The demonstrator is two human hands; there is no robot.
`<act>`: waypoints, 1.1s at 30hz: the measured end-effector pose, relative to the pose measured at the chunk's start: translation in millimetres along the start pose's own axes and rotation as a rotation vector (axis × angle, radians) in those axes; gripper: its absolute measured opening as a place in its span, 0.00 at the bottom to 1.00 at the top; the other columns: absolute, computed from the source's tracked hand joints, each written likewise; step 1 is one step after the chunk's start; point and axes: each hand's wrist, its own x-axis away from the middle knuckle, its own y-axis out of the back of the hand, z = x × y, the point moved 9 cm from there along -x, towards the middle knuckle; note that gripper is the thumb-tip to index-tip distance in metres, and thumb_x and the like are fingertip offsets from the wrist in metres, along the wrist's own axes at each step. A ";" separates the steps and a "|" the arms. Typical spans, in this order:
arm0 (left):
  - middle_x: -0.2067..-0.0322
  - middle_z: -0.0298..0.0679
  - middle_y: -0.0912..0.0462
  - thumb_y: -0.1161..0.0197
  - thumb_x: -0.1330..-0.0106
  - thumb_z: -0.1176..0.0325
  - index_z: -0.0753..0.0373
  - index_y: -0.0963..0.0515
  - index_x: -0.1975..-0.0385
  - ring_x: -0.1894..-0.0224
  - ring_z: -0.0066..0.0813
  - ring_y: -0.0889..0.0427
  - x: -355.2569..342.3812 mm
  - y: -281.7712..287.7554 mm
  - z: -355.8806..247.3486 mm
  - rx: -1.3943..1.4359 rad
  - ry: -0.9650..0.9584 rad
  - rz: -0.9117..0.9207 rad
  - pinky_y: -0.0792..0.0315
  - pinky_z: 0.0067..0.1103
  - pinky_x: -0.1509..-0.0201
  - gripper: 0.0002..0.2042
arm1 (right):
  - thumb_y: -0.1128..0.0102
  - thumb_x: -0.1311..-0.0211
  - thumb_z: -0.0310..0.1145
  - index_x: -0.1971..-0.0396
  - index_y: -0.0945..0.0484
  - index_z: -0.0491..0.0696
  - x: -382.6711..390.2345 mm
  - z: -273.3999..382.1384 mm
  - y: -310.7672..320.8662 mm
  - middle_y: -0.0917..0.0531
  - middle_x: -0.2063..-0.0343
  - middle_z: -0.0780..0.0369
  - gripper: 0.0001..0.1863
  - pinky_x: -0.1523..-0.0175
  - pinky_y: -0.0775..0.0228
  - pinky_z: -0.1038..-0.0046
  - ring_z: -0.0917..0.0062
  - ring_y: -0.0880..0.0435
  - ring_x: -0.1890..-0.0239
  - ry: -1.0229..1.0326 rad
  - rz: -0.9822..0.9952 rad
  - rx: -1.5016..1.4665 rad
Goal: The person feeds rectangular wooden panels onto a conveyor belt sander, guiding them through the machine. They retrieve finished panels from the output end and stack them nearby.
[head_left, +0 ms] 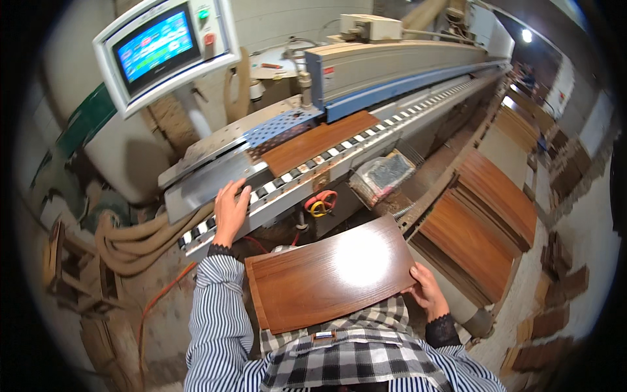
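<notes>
Against my checked apron lies a dark brown wood-grain panel [300, 281], with a bright glare on its glossy face. The edge of what looks like a second panel shows under its left end. My right hand [428, 289] grips the panel's right end, thumb on top and fingers partly hidden beneath. Up at the machine, my left hand [231, 208] is spread open, with fingertips at the near edge of the metal infeed table [219, 186] beside the black-and-white feed track [297, 173]. Another brown panel [320, 140] lies along that track, its far end by the blue-edged guard.
A control screen [157, 44] stands at upper left. The long machine housing [392, 72] runs to the far right. Stacked brown panels [473, 245] sit to my right. Orange-handled scissors [321, 202] hang under the track. Ribbed hoses [137, 242] and an orange cord [166, 287] lie at left.
</notes>
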 end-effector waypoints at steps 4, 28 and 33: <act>0.48 0.44 0.20 0.41 0.33 0.64 0.65 0.24 0.47 0.42 0.32 0.25 14.1 19.2 25.7 0.487 0.136 -0.015 0.37 0.27 0.35 0.18 | 0.44 0.33 0.37 0.43 0.32 0.37 -1.3 -7.2 8.2 0.17 0.60 0.59 0.24 0.64 0.21 0.74 0.74 0.16 0.66 0.087 0.022 -0.120; 0.39 0.41 0.28 0.42 0.32 0.56 0.56 0.24 0.44 0.33 0.43 0.37 103.4 99.2 41.1 -0.349 0.073 -0.097 0.53 0.40 0.27 0.20 | 0.52 0.28 0.36 0.38 0.35 0.42 -121.9 43.5 -184.9 0.22 0.46 0.52 0.23 0.45 0.25 0.68 0.67 0.19 0.49 0.113 0.257 -0.113; 0.42 0.39 0.25 0.40 0.35 0.53 0.56 0.22 0.47 0.37 0.40 0.32 70.1 92.6 40.8 -0.431 0.080 -0.131 0.50 0.42 0.29 0.20 | 0.46 0.32 0.29 0.48 0.26 0.39 -62.2 48.7 -81.8 0.19 0.53 0.57 0.16 0.46 0.29 0.73 0.74 0.20 0.51 0.606 -0.120 0.807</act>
